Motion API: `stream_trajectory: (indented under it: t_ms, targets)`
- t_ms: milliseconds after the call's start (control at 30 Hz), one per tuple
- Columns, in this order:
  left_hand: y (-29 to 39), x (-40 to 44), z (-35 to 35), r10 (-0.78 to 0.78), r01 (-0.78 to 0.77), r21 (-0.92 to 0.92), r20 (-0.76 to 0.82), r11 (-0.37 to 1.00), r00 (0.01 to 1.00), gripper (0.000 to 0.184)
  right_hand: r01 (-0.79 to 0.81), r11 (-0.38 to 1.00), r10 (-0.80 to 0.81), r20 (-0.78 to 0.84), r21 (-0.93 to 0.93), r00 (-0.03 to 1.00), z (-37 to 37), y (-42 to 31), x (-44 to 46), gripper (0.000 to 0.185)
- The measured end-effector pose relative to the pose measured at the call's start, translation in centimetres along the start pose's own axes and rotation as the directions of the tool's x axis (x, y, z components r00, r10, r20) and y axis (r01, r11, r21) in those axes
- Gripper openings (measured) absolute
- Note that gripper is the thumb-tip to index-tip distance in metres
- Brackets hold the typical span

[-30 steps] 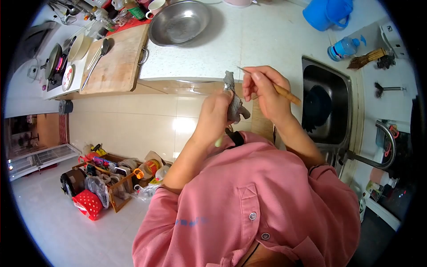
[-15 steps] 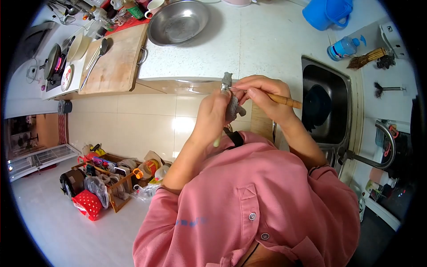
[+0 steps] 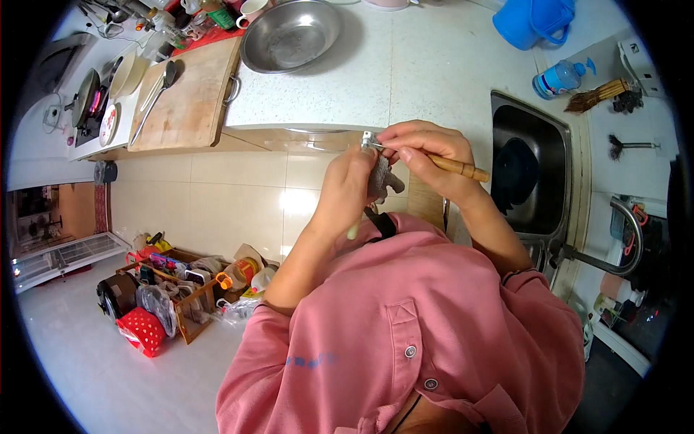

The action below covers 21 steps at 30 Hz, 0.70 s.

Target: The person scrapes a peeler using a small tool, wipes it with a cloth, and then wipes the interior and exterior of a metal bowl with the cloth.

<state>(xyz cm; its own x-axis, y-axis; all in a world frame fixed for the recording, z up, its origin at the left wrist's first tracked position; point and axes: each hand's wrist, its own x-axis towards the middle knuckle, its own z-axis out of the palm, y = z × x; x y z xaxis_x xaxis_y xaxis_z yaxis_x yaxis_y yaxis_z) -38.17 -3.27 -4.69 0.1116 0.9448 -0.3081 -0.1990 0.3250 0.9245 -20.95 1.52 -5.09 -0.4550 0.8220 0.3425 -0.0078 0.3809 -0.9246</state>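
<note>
My left hand (image 3: 349,177) is closed around a grey cloth (image 3: 382,181) and a slim pale-handled item (image 3: 353,230) whose small white and metal head (image 3: 369,139) pokes out above the thumb. My right hand (image 3: 439,155) grips a thin tool with a wooden handle (image 3: 459,168). The tool's narrow metal shaft reaches the white and metal head, where the fingertips of both hands come close together. Its very tip is too small to make out.
A steel basin (image 3: 291,36) and a wooden cutting board (image 3: 189,98) rest on the white counter (image 3: 434,79). At the right are a sink (image 3: 553,217), a blue jug (image 3: 531,23) and a blue bottle (image 3: 557,79). A crate of goods (image 3: 191,311) stands on the floor.
My right hand has moved left and down to my left hand, bringing the tool to the held item. The grey cloth that stuck up above my left thumb no longer shows there.
</note>
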Motion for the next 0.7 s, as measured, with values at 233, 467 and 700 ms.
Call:
stream_trajectory:
  t_ms: [233,467,700]
  targets:
    - [-0.09,-0.18,0.01,0.051,-0.051,0.077,0.004,0.996,0.999,0.031,0.012,0.999,-0.009,0.079,-0.036,0.997,-0.40,-0.19,0.43,0.015]
    - [-0.05,-0.15,-0.27,0.031,-0.031,0.072,0.013,0.997,0.999,0.029,0.006,0.999,-0.004,0.051,-0.050,0.999,0.21,0.45,0.09,0.016]
    - [0.17,-0.18,0.35,-0.023,0.025,-0.062,0.026,0.998,0.999,0.032,-0.077,0.973,0.070,0.036,0.217,0.997,0.10,0.55,-0.23,0.019]
